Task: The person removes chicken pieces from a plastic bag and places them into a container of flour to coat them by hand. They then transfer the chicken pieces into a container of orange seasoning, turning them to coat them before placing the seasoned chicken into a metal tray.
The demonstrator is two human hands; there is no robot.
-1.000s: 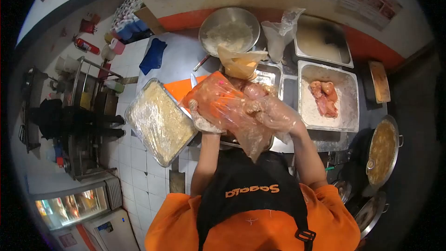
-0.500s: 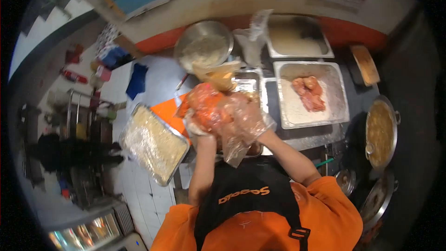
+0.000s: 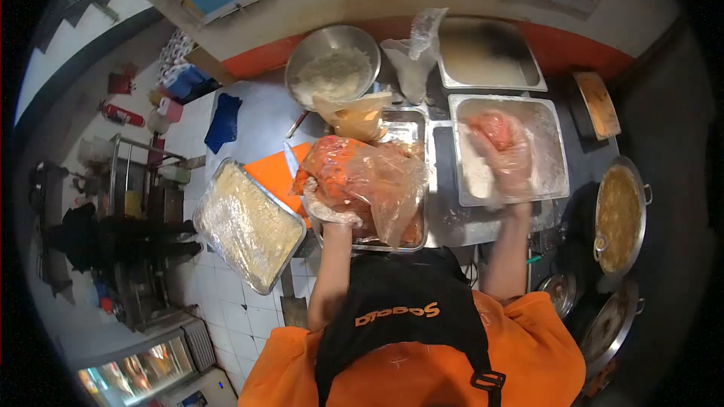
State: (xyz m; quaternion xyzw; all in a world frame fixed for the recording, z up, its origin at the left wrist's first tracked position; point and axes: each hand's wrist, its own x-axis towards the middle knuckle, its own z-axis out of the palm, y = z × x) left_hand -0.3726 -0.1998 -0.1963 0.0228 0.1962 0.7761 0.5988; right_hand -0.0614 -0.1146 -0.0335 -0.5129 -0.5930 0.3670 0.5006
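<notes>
My left hand [image 3: 332,207], in a clear plastic glove, grips a clear plastic bag [image 3: 392,188] of red-orange marinated raw meat [image 3: 335,162]. The bag rests over a metal tray [image 3: 424,218] with more red meat under it. My right hand [image 3: 511,162], also gloved and slightly blurred, is inside the metal pan [image 3: 558,181] of white flour [image 3: 477,177]. Its fingers close round a pink piece of raw meat [image 3: 494,128]. The hand hides most of the meat lying in the flour.
Left of the bag are an orange board [image 3: 273,181] with a knife [image 3: 290,157] and a wrapped tray of pale crumbs [image 3: 249,226]. Behind stand a steel bowl [image 3: 332,64] and another pan [image 3: 490,60]. Pots [image 3: 620,218] of oil-like liquid stand at right.
My right hand has left the bag and moved right into the flour pan with a piece of meat. My left hand has stayed on the bag, which has settled lower over the tray.
</notes>
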